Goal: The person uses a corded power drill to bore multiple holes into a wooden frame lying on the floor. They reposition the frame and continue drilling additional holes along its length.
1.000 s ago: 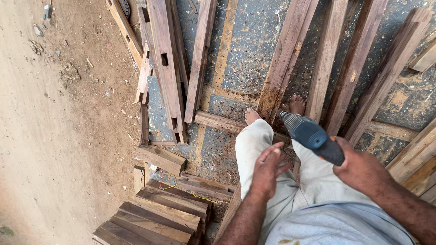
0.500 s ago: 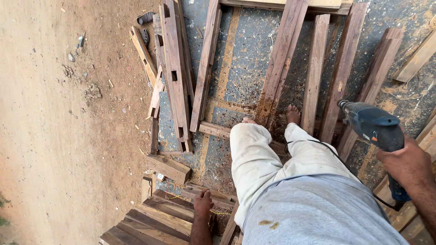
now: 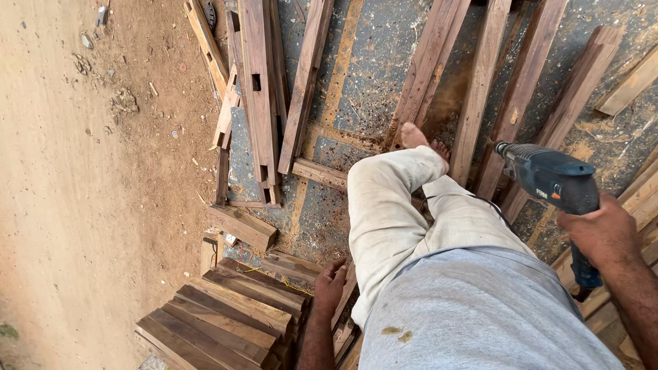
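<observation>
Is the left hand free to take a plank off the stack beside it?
Probably yes: the left hand is empty, resting at the edge of the stack of planks, with nothing lying over them.

one small label – a red-and-white patch on the dark blue drill (image 3: 556, 179) body – nothing else
</observation>
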